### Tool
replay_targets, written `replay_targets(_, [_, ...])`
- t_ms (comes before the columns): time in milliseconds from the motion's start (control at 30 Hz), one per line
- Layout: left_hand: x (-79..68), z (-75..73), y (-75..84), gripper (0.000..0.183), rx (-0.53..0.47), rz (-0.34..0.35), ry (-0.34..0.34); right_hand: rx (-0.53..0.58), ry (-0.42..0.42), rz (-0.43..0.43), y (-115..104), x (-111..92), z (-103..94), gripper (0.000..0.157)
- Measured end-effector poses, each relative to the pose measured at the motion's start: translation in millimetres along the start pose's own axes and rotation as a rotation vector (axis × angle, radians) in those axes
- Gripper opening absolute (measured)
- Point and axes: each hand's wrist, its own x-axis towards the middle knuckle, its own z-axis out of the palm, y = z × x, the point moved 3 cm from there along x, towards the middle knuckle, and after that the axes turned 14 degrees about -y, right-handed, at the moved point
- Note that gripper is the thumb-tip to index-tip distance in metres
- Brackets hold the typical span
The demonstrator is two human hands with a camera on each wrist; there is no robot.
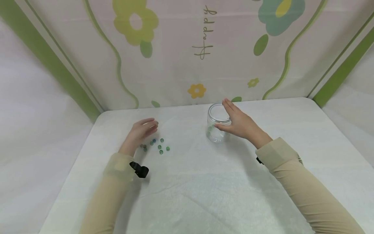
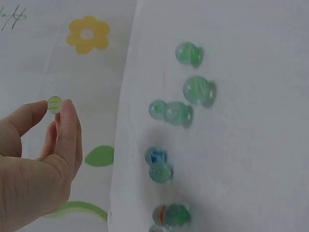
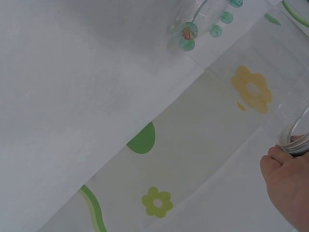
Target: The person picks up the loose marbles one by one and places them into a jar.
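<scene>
Thumb and fingertips of my left hand (image 1: 139,134) pinch a clear marble (image 2: 54,105) with yellow-green streaks. That hand is raised over the left part of the table, close above a loose group of marbles (image 1: 159,147), mostly green, one blue and one with a red streak. Right of the middle stands an upright clear jar (image 1: 215,135) without a lid, with a few marbles (image 3: 188,32) at its bottom. My right hand (image 1: 240,123) holds the jar near its rim, thumb in front and fingers along the far right side.
White cloth covers the table (image 1: 187,188). Behind it, close to the jar, rises a curtain (image 1: 175,65) printed with flowers and the word "Happy". White side walls (image 1: 38,130) border the table. A small black camera (image 1: 139,169) sits on the left wrist.
</scene>
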Motion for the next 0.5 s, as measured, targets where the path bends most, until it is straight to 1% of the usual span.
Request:
replay_targets(100, [6.1, 15.7, 7.1, 0.055, -0.06, 0.025, -0.033, 0.0, 0.0, 0.0, -0.4, -0.8, 0.0, 0.101])
replay_targets(267, [15.6, 44.5, 19.8, 0.051, -0.059, 0.06, -0.082, 0.005, 0.003, 0.007, -0.2, -1.1, 0.1, 0.101])
replay_targets(500, [23.5, 84.5, 38.1, 0.048, -0.071, 0.086, -0.134, 0.001, 0.0, 0.015, -0.9, -0.3, -0.2, 0.101])
